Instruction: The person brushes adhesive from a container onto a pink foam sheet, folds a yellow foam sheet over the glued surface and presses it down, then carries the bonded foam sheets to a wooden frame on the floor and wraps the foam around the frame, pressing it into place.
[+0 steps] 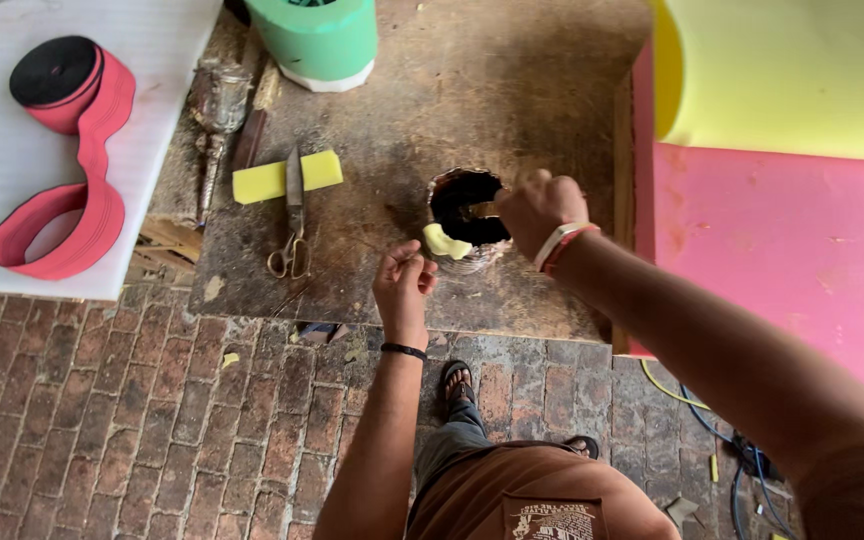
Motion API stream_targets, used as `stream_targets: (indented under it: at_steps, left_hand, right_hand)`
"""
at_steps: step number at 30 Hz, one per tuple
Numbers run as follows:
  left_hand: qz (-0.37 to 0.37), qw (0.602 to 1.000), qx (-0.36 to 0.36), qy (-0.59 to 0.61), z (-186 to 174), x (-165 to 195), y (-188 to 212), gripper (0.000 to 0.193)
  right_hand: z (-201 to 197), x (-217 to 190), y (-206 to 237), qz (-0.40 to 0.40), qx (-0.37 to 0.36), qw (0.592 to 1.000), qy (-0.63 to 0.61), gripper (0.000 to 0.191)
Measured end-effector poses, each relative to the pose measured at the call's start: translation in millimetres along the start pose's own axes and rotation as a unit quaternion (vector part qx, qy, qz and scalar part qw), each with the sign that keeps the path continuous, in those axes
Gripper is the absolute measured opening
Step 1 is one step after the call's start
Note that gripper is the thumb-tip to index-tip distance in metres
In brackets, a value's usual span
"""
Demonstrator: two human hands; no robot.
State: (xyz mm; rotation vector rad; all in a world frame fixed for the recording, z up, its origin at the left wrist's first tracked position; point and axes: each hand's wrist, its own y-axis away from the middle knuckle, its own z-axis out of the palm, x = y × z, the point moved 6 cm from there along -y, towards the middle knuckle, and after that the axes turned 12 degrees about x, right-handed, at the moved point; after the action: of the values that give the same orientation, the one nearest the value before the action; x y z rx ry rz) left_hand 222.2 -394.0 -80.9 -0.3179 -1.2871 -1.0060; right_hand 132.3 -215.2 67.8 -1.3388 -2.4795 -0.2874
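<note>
One battered tin can point(464, 220) stood near front edge of bench point(512, 100), dark inside, yellow scrap on its near rim. Right hand point(537, 208) hovered over can mouth, fingers closed round thin stick dipped inside. Left hand point(404, 280) just beside can, on its left, fingers pinched together; what they held, cannot tell. One pair of scissors point(294, 225) lay left of can, across one yellow foam block point(286, 176). One green roll point(317, 40) at back. Bare bench between can and roll.
</note>
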Motion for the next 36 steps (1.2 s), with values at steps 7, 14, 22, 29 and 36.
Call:
stream_targets:
  at_steps: [7, 14, 22, 29, 36]
  left_hand:
    - [-0.035, 0.999, 0.014, -0.02, -35, -3, -17, 0.008]
    - [-0.015, 0.999, -0.031, -0.015, -10, 3, -29, 0.01]
    - [0.006, 0.997, -0.076, -0.007, 26, 11, -29, 0.008]
    - [0.031, 0.997, -0.067, 0.032, 20, 24, -35, 0.01]
    - [0.052, 0.997, -0.044, 0.018, 9, 31, -38, 0.011]
  right_hand:
    - [0, 20, 16, 0.065, 0.145, 0.986, -0.053, 0.021]
    - [47, 63, 105, 0.194, 0.239, 0.949, -0.064, 0.004]
    - [130, 28, 173, 0.391, 0.191, 0.771, -0.465, 0.015]
    - [146, -16, 172, 0.458, -0.024, 0.626, -0.631, 0.037]
    - [144, -40, 166, 0.382, -0.061, 0.557, -0.735, 0.04]
